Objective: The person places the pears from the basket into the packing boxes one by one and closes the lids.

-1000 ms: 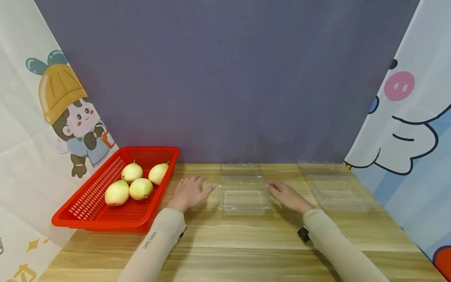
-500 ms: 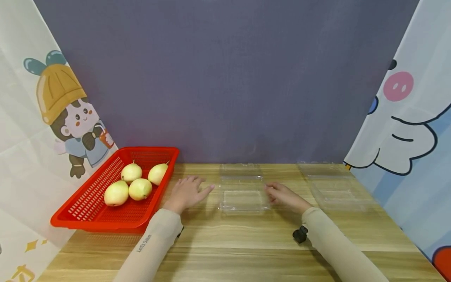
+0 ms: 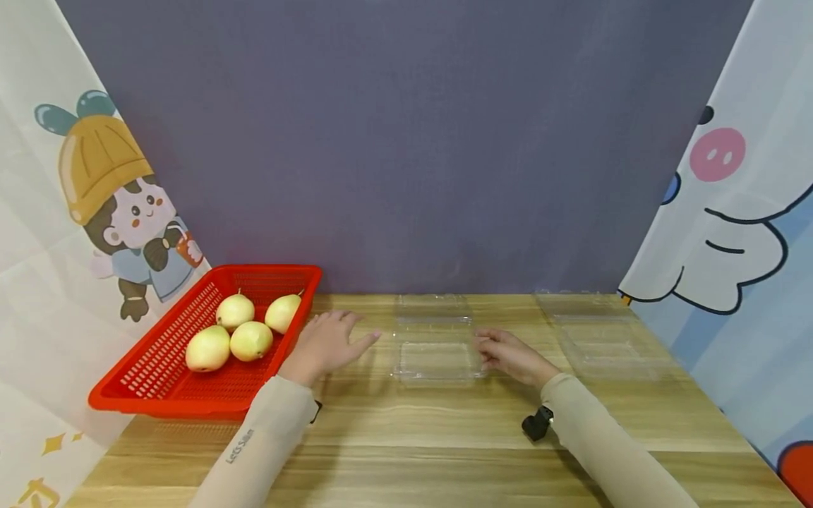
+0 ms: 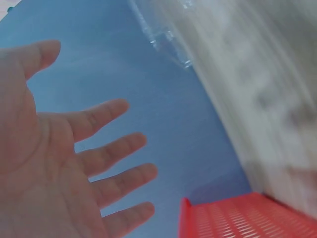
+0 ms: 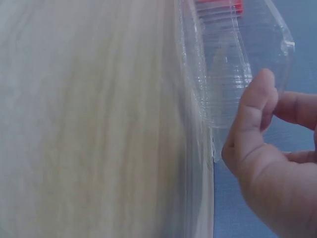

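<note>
My left sleeve [image 3: 263, 432] reads "Let's", its next word unclear. My left hand [image 3: 324, 347] spreads free beside the basket [image 3: 174, 406]; my right hand [image 3: 513, 357] pinches the middle box [image 3: 435, 321].

Work surface: a wood-grain tabletop [image 3: 406, 423], pale yellow-brown. Rear: a plain grey-blue backdrop [image 3: 406, 141] stands along the table's far edge; it reads bluer in both wrist views. Left side: a creased white sheet [image 3: 32, 233], printed with a cartoon figure [image 3: 149, 219] in a yellow hat [image 3: 104, 162] and blue clothing, plus a small gold star [image 3: 53, 444] lower down. Right side: a white-and-light-blue sheet [image 3: 749, 367] bearing a pink snout [image 3: 718, 154], dark outlines and, at the lower edge, a red shape [image 3: 797, 462].
</note>
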`<state>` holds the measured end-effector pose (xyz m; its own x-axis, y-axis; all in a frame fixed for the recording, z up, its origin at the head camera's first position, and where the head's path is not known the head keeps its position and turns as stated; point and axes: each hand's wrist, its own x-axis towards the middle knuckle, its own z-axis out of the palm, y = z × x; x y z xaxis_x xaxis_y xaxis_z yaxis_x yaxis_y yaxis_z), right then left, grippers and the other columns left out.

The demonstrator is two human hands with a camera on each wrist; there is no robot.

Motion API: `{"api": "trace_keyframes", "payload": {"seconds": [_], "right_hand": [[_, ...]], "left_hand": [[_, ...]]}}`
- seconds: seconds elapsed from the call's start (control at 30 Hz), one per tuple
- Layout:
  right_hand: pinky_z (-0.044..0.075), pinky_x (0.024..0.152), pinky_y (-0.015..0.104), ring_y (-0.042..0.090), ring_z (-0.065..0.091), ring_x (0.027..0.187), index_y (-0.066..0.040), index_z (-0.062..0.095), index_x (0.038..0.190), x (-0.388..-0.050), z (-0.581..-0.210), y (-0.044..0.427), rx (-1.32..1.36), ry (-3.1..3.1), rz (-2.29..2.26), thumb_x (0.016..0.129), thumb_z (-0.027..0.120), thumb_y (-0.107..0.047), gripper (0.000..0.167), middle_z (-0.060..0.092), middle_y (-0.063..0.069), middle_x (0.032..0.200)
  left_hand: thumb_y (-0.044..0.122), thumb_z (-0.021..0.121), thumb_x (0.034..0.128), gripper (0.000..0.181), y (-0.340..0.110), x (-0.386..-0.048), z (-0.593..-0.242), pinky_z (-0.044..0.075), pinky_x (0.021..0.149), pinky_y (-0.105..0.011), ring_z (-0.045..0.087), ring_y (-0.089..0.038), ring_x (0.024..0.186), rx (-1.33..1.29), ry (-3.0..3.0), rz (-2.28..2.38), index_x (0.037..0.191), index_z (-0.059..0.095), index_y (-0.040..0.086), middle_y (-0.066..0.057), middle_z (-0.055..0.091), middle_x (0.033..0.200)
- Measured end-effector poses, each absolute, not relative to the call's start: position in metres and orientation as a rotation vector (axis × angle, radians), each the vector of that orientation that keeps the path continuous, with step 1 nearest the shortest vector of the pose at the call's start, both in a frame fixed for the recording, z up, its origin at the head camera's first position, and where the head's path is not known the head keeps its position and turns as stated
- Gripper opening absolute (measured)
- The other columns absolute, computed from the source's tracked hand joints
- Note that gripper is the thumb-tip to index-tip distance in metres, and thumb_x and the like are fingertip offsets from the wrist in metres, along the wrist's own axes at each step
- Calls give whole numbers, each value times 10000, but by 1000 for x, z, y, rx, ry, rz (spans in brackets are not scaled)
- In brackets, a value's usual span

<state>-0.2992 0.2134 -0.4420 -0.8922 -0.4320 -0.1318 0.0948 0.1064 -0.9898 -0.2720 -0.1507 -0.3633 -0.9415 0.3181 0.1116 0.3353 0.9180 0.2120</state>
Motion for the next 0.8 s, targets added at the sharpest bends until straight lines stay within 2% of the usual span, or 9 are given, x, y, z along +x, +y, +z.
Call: {"api": "trace_keyframes", "payload": {"seconds": [0.17,0.33,0.8], "right_hand": [[499,666,245,124,471,770,141,140,1521,-299,-442,214,-312,1985,-1855,1065,419,-62,573,473,72,919],[503,662,237,115,481,761,134,121,1529,-298,-442,214,-307,1975,-1868,1064,411,-46,577,482,85,929],[498,652,237,109,483,748,105,107,1545,-298,-440,213,-289,1946,-1877,1067,419,-53,592,481,96,958]], "left_hand": [[658,454,967,707,-155,-267,-355,251,1134,-621,402,-392,1374,-528,-3008,-357,1436,555,139,-148,482,1476],[700,405,962,755,-162,-263,-348,238,1138,-624,391,-409,1378,-538,-3022,-339,1439,550,134,-158,475,1480],[579,392,1030,643,-196,-254,-310,346,1053,-643,442,-465,1317,-515,-3038,-307,1385,598,85,-238,491,1445]]}}
